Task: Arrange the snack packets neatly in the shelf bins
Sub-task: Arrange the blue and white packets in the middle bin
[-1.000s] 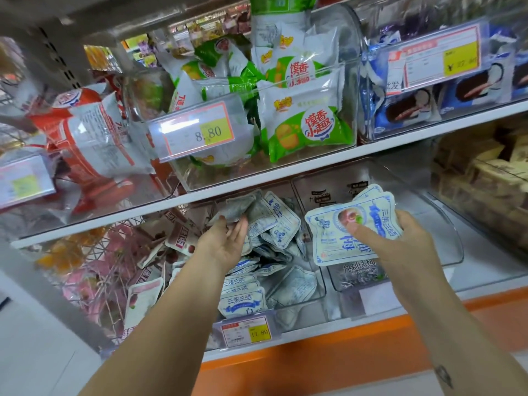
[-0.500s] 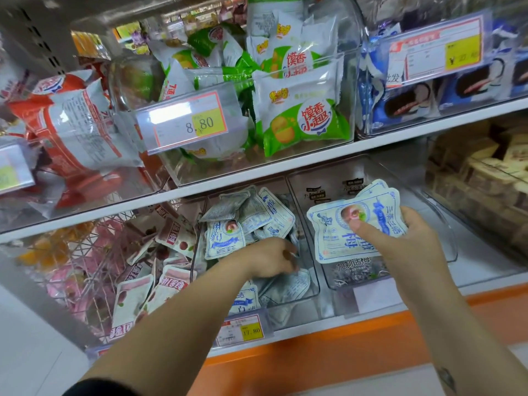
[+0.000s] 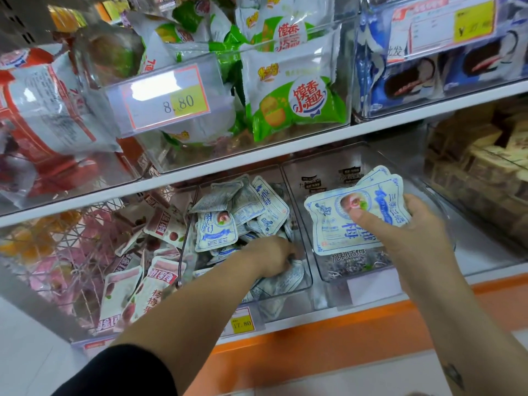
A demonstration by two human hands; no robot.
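Head view: a fanned stack of blue-and-white snack packets (image 3: pixel 343 224) is held over the right-hand clear bin (image 3: pixel 425 181), pinched between the thumb and curled fingers of the right hand (image 3: pixel 411 232), its edges apart from the bin walls and the upper shelf edge (image 3: pixel 257 161). That bin is largely unfilled, with dark packets (image 3: pixel 351 261) at its front. In the adjoining middle bin (image 3: pixel 310 281), loose packets (image 3: pixel 217 232) are heaped unevenly, and the left hand (image 3: pixel 271 255) is sunk among them, its fingertips hidden, so a grip cannot be told.
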